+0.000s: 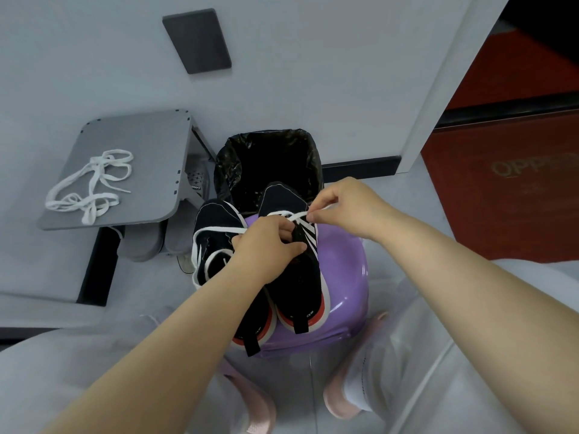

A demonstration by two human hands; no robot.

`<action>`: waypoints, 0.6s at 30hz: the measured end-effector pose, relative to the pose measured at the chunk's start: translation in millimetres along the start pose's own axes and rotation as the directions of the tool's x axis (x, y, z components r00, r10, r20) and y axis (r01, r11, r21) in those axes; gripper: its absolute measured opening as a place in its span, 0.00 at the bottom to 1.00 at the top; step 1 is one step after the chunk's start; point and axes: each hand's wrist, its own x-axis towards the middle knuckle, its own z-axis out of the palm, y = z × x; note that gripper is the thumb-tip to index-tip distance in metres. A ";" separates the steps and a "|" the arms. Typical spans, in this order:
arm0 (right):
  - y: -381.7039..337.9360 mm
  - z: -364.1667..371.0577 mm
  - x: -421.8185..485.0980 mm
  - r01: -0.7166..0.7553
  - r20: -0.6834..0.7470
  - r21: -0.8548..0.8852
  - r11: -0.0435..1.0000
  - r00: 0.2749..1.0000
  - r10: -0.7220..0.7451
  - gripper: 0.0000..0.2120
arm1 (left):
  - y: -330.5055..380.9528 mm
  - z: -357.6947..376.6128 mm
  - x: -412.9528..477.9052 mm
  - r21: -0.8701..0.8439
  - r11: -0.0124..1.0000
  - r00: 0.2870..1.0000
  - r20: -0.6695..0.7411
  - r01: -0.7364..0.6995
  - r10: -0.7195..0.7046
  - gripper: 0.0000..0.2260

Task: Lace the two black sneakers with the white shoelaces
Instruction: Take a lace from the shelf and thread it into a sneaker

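Found two black sneakers side by side on a purple stool [341, 255], toes pointing away, heels close. Named them the left sneaker [216, 220] and the right sneaker [297, 277]. Spotted one white shoelace [219, 230] going across the top of the right sneaker, with a long end lying over the left sneaker. Spotted a spare shoelace [89, 211] too, in a loose heap on the grey surface [150, 136] off to the left, well apart from the shoes.

Judged the lace soft, light and floppy. Expected bending anywhere and slipping out of a loose grip. Best taken close to the tip, likely stiff enough there for poking through a hole. Judged the sneakers light as well, with soft cloth tops and firmer soles. Thought it wise to hold a shoe by its side or tongue, for fear of sliding on the shiny stool.

Saw the right hand [341, 205] up by the toe end of the right sneaker. Had its fingers [313, 216] closed to a tiny pinch on the lace, thumb against first finger, with the strand held out to the side. Saw the left hand [269, 242] low over the tongue of the same shoe. Had its fingers [291, 249] curled in tight, with the lace running in under them, so likely gripping it there. Could not tell the hole in use, hidden under the left hand.

Noticed a black-bagged bin [225, 158] just behind the stool and grey slippers [144, 242] under the surface.
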 end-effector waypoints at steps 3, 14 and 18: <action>-2.4 2.1 -1.6 -0.006 0.038 0.046 0.999 0.999 0.004 0.06 | -0.9 0.2 0.6 -0.002 1.000 1.000 0.008 0.005 -0.005 0.19; -1.3 9.6 -2.4 0.045 0.093 -0.156 0.987 0.995 -0.031 0.02 | 0.4 -0.6 -1.4 0.005 1.000 1.000 0.004 -0.013 0.013 0.18; -1.6 12.1 -2.5 0.078 0.108 -0.201 0.976 0.993 -0.057 0.03 | 0.2 -1.1 -2.4 0.036 0.999 1.000 0.005 -0.023 0.023 0.18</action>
